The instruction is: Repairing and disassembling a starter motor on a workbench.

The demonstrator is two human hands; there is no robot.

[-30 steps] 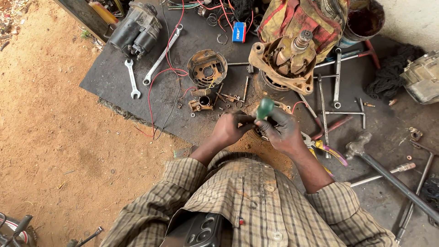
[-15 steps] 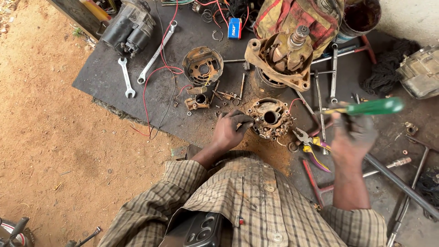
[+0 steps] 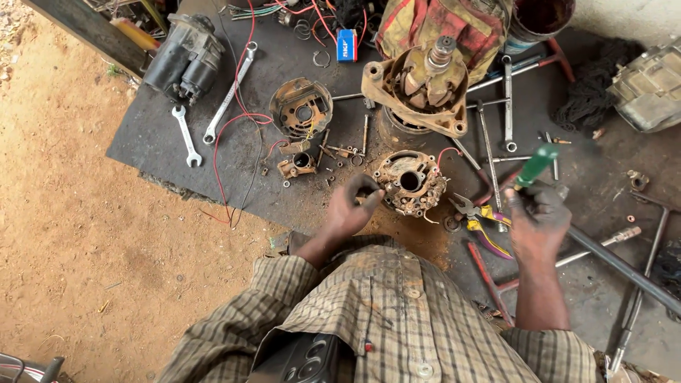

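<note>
where sandy ground (image 3: 78, 234) meets it, dark mat (image 3: 163, 142), scattered wrenches (image 3: 227, 92)

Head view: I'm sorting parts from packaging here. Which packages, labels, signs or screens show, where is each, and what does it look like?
Small box: near the top edge of the dark mat, left of the red and yellow cloth; rectangular carton, blue with a red end and a light printed band.
No signs or screens can be seen.

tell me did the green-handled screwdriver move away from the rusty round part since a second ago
Yes. The green-handled screwdriver in the right hand moved rightward, off the rusty round part and toward the wrenches.
</note>
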